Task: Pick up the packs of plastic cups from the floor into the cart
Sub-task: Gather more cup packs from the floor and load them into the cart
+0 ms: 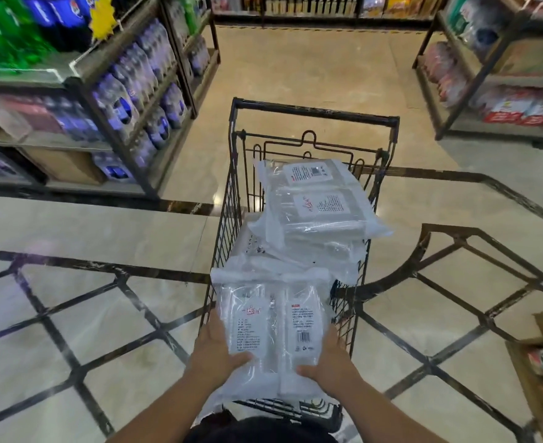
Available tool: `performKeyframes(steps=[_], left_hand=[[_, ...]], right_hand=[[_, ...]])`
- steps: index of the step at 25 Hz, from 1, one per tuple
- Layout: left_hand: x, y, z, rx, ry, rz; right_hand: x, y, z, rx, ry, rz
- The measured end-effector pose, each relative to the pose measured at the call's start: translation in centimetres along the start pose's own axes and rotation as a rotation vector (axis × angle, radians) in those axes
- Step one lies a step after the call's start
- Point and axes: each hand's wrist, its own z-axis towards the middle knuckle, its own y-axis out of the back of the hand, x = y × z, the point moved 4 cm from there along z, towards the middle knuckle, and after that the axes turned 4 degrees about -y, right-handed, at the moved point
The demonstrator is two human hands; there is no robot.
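1. Purple and blue bags line the left shelf point(129, 100). The tiled floor point(72, 314) in front of it shows no pack lying on it.
2. The left hand point(214, 350) grips the left edge of the held pack point(273, 324), thumb across its top face and fingers round the side.
3. That pack hangs over the near end of the cart point(315, 115), not yet set down. It is clear, crinkly film round what look like two side-by-side stacks of cups, with white printed labels and a barcode.
4. Further in, other packs point(315, 193) lie piled in the cart, the topmost tilted and overhanging the right wall.
5. The right hand point(331, 356) clasps the right edge in the same way.
6. The floor to the right is bare of packs too. Most of the job looks done, and this pack may be among the last, though the floor behind the person is out of view.
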Motion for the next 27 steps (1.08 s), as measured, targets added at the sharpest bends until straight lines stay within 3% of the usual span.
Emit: performKeyframes(steps=[4,11,18,23,27], left_hand=[[-1.5,1.7,0.3,-0.066,-0.026,0.135],[-5.3,3.1,1.7,-0.091,-0.259,0.271],[-6.8,5.3,4.5,0.045,-0.494,0.405],[-6.6,5.8,4.0,0.14,-0.678,0.563],[-5.3,1.7,0.1,0.277,-0.852,0.702]], right_hand=[[0.7,1.6,1.0,-0.056,0.041,-0.01],[2.2,3.1,0.5,-0.129,0.049,-0.052],[0.5,3.5,-4.5,-0.316,-0.189,-0.004],[-1.0,-3.3,-10.1,-0.386,-0.384,0.123],[-1.8,-11.2,-16.8,-0.425,-0.499,0.33]])
